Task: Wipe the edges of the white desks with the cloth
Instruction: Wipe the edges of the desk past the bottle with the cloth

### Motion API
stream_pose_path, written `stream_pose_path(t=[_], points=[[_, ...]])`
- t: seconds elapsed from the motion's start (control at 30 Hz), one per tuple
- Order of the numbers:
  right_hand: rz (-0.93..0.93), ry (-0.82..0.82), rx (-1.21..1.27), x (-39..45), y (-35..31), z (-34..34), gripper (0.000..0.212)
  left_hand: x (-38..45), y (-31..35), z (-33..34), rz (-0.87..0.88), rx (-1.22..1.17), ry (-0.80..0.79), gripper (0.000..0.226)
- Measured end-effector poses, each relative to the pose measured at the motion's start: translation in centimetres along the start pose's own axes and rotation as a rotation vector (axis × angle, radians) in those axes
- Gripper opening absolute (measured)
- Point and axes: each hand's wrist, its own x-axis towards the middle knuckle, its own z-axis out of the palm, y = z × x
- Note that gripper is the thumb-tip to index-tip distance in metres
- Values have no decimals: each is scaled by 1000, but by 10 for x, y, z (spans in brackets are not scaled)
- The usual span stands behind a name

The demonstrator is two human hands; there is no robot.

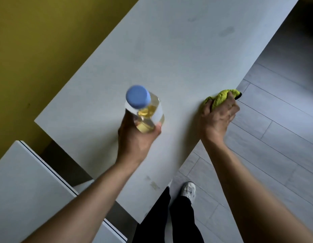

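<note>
A white desk (pixel 169 55) runs diagonally from the lower middle to the upper right. My right hand (pixel 218 114) grips a bunched yellow-green cloth (pixel 222 98) against the desk's right edge, fingers wrapped over the rim. My left hand (pixel 136 137) holds a clear bottle (pixel 145 114) with a blue cap and yellow liquid above the desk's surface; the bottle is blurred.
A second white desk (pixel 25 190) stands at the lower left, with a gap between the two. A yellow-green wall (pixel 38 41) lies along the left. Grey plank floor (pixel 275 137) spreads to the right. My black trousers and white shoe (pixel 188 190) show below the desk corner.
</note>
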Motion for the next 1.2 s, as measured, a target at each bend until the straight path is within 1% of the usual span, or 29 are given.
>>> stream_pose_path(t=[0.07,0.13,0.3,0.37,0.4,0.43,0.47,0.5,0.53,0.57,0.63,0.67,0.7,0.77,0.87,0.97,1.07,1.2], points=[[-6,4,-1,0,1,0,63,33,0,0,0,11,45,70],[-9,10,1,0,2,1,63,64,-2,-4,-30,4,83,73],[-7,31,-4,1,3,2,63,122,-13,-15,-38,38,61,79],[-18,45,-4,2,3,2,63,126,-15,-14,-55,53,57,87],[-23,50,-2,2,2,3,63,119,-17,-14,-83,77,78,90],[-24,54,-2,2,3,4,63,105,-20,-13,-101,109,122,88],[-24,58,-1,1,4,5,63,85,-26,-9,-78,140,175,77],[-23,61,1,2,5,6,63,60,-30,-3,-3,168,209,61],[-28,63,7,2,5,7,64,32,-36,4,108,206,193,47],[-32,62,11,3,6,7,64,10,-41,13,233,259,122,41],[-17,58,16,2,6,8,66,-5,-55,34,457,391,-101,49],[-23,63,10,-5,7,9,66,1,-58,45,529,453,-174,55],[-48,71,8,-17,9,10,67,12,-56,56,579,502,-205,58],[-91,84,19,-55,18,11,65,39,-46,73,633,556,-235,61],[-119,20,31,-120,29,11,64,63,-38,82,654,597,-272,62],[-89,-21,28,-138,31,9,65,64,-36,81,660,615,-257,61],[-67,8,49,-107,21,11,65,65,-35,82,661,625,-239,62],[4,65,60,-4,1,10,62,65,-36,83,667,622,-242,63]])
